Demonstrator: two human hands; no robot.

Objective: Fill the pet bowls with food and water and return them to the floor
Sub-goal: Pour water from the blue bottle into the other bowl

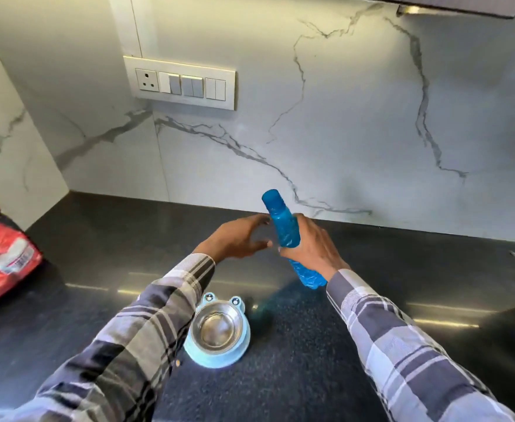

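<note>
A steel pet bowl (216,328) in a pale blue frog-shaped holder stands on the black counter (98,239), between my two forearms. It looks empty. My right hand (309,248) grips a blue plastic bottle (282,222) around its middle, held off the counter and tilted, capped end pointing up and away. The bottle is beyond and to the right of the bowl. My left hand (238,236) hovers just left of the bottle with fingers spread and relaxed, holding nothing.
A red and black bag (0,254) lies on the counter at the far left edge. A marble-patterned wall (341,117) backs the counter, with a socket and switch panel (180,82) on it.
</note>
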